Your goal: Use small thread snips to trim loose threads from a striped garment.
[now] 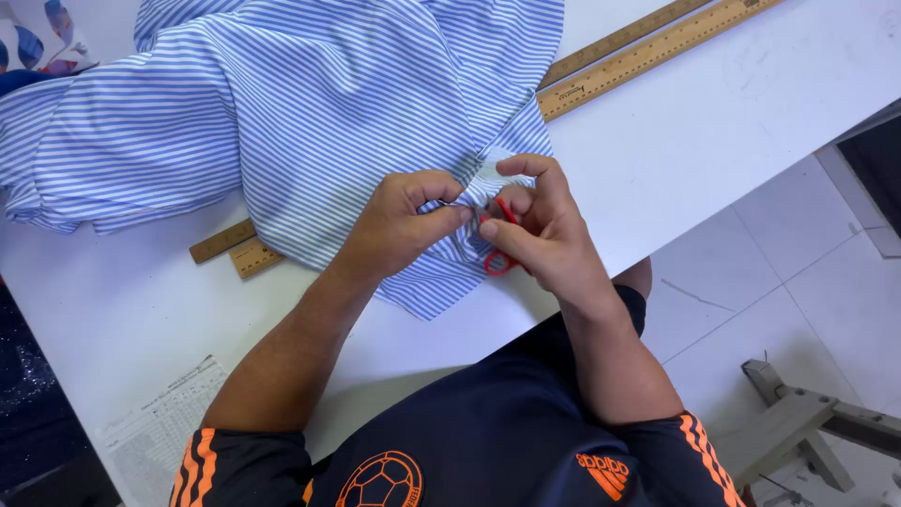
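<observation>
A blue-and-white striped garment lies bunched on the white table. My left hand pinches a fold of the striped cloth near its lower edge. My right hand holds small red-handled thread snips right against that pinched fold. The blades are hidden between my fingers and the cloth. Both hands touch at the fingertips, close to the table's front edge.
Two long wooden rulers run diagonally under the garment, their other ends showing at the left. A printed paper sheet lies at the table's near left corner. Tiled floor and a grey stand are at the right.
</observation>
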